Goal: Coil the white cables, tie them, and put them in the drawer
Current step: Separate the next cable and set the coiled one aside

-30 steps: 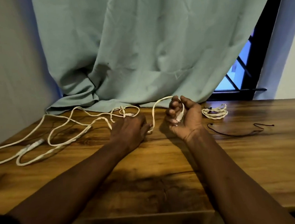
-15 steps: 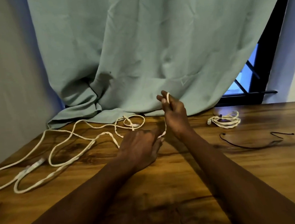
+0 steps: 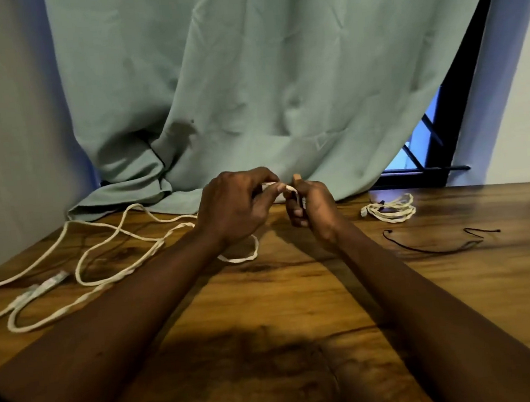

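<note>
Above the desk's (image 3: 297,294) far edge, the left hand (image 3: 235,203) and right hand (image 3: 314,207) both pinch the white cable (image 3: 240,260), seemingly looping its end. A coiled bundle (image 3: 389,210) lies near the far right corner.

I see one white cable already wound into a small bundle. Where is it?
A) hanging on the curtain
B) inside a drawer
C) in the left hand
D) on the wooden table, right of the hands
D: the small coiled white cable lies on the wooden table, right of the right hand and beyond the black tie; that hand and the left hand hold the long white cable.
</note>
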